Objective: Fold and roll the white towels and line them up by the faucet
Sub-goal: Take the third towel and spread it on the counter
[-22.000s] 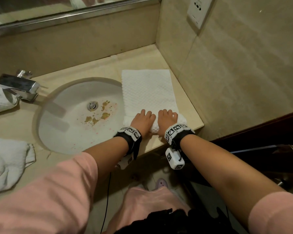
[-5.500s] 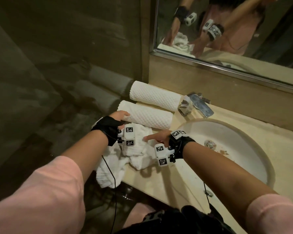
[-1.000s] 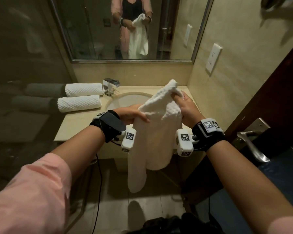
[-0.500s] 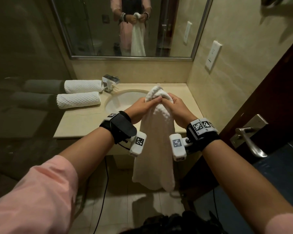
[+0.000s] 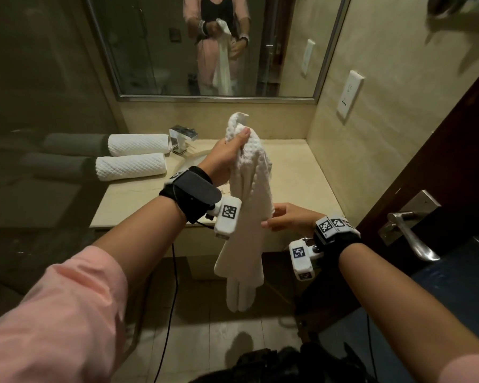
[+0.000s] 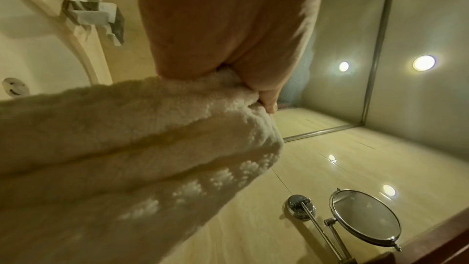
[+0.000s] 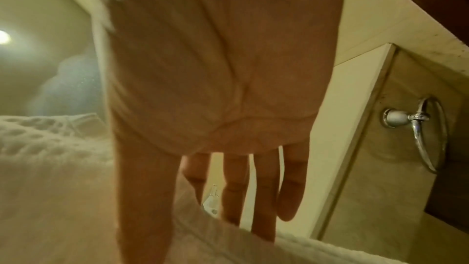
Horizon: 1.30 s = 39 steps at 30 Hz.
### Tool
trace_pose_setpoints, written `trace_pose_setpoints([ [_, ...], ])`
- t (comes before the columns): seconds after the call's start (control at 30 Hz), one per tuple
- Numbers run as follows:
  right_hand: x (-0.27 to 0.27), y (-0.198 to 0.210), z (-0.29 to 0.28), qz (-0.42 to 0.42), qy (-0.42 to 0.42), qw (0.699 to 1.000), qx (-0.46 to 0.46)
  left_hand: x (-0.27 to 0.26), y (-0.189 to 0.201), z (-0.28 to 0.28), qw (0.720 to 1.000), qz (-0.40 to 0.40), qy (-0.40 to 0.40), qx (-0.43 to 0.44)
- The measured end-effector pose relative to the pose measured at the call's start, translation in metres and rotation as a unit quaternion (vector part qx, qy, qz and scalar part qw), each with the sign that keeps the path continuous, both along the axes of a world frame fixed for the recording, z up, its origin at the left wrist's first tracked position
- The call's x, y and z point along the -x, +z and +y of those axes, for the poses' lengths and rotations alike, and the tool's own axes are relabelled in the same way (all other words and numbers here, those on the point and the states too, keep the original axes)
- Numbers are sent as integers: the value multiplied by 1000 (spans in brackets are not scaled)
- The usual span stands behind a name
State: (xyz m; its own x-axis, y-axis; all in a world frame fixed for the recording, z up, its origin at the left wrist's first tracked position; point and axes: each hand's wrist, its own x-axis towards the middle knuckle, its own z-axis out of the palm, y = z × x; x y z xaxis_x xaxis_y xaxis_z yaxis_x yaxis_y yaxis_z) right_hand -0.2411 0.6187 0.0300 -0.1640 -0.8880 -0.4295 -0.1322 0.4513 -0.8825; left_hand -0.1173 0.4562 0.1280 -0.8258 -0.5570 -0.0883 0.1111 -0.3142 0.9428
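Towels first: two rolled white towels [image 5: 134,155] lying side by side on the desk [image 5: 296,172], just left of the faucet [image 5: 181,138], already lined up; looks like two done and one to go, as far as can be seen. Third white towel [image 5: 249,217] unfolded and bunched, hanging in the air in front of the desk edge, over the sink [image 5: 190,161], lower end dangling toward the floor. Left hand [image 5: 228,156] clenched round the top corner, thumb and fingers [image 6: 269,95] pinching the gathered cloth, a tuft sticking up above the fist. Right hand [image 5: 291,221] lower down at the towel's right edge, fingers [image 7: 264,194] straight and spread, thumb alongside the cloth; touching rather than gripping, holding nothing. Probably searching for an edge or corner to shake the piece flat. Left to do: spread it on the free stretch of desk right of the sink, fold, roll, then set it beside the other two. Mirror [image 5: 210,45] above showing the same hanging towel.
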Motion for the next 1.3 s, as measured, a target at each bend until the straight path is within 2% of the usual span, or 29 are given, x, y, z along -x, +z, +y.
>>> trace_pose_setpoints([
  [0.13, -3, -8, -7, -1, 4, 1000, -25, 0, 1, -4, 1000, -3, 2, 7],
  [0.2, -3, -12, -10, -5, -18, 1000, -24, -2, 0, -7, 1000, 0, 5, 14],
  [0.33, 0, -19, -13, -86, -86, 993, 9, -8, -4, -21, 999, -3, 21, 31],
  [0.43, 4, -21, -14, -85, -116, 989, 20, -14, -6, -35, 998, -14, 56, 29],
  [0.53, 11, -20, -14, -4, -104, 995, 8, -20, -9, -49, 995, -20, 99, 24],
  [0.67, 22, -16, -9, 102, -22, 994, -13, -25, -17, -61, 990, -33, 139, 18],
  [0.8, 26, -14, -5, 193, 14, 979, -71, -25, -22, -66, 988, -44, 146, 16],
  [0.9, 31, -21, -1, 263, -13, 958, -115, -24, -24, -70, 988, -40, 148, 13],
  [1.03, 38, -34, 9, 295, -56, 935, -187, -22, -20, -73, 990, -29, 140, 8],
  [1.13, 35, -38, 16, 349, -75, 900, -252, -19, -19, -75, 989, -33, 141, 4],
  [1.3, 45, -37, 26, 399, -149, 861, -279, -17, -33, -85, 983, -56, 174, -6],
])
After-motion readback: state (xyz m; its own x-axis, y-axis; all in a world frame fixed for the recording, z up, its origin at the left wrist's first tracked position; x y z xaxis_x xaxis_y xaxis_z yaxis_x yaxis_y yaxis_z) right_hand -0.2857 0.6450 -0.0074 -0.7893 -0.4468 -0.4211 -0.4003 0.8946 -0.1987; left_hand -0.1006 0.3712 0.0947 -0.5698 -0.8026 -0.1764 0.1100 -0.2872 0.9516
